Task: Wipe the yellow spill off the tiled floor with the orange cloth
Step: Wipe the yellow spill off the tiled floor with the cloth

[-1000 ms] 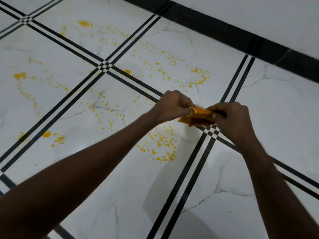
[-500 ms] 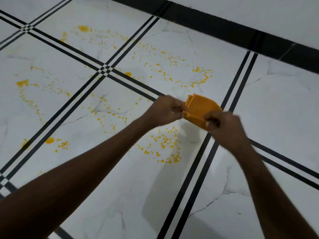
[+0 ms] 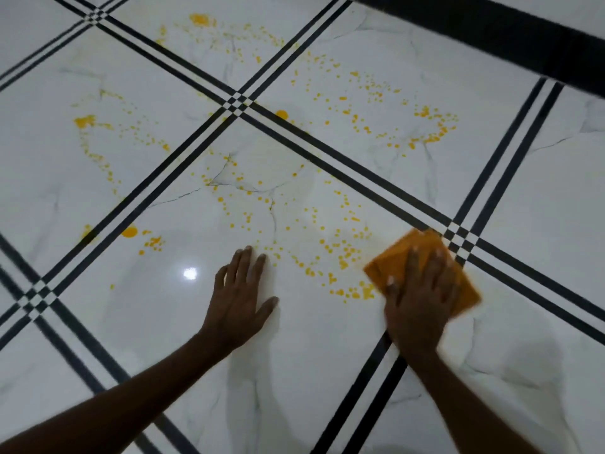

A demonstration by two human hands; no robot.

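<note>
Left hand [image 3: 240,298]: laid flat on tiled floor [image 3: 327,355], fingers straight, nothing held. Right hand [image 3: 420,299]: fingers spread, pressed flat on folded orange cloth [image 3: 391,260]. Yellow spill [image 3: 340,253]: droplets scattered beyond, nearest touching the cloth's left edge.

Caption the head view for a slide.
Right hand presses the orange cloth flat beside the yellow spill; left hand braces on the tiled floor.

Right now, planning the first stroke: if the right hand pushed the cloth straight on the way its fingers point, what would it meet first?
The right hand points up-frame on the folded orange cloth; ahead is the black-striped tile border, apparently with few yellow droplets before it.
</note>
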